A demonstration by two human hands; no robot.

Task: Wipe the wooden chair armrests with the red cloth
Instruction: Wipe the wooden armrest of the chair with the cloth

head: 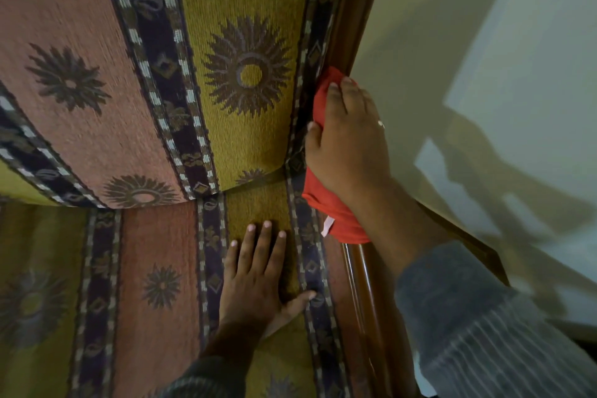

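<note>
Patterned seat cushion (155, 268), red cloth (326, 203) on wooden armrest (365, 284) under gripping right hand (347, 139), left hand (258, 278) flat, fingers spread, on cushion

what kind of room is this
Probably a home living room: an upholstered chair with patterned cushion and polished wooden frame, set beside a plain pale wall.

armrest (365, 284): glossy dark wood | red cloth (336, 210): soft matt fabric | seat cushion (155, 252): coarse woven upholstery
</note>
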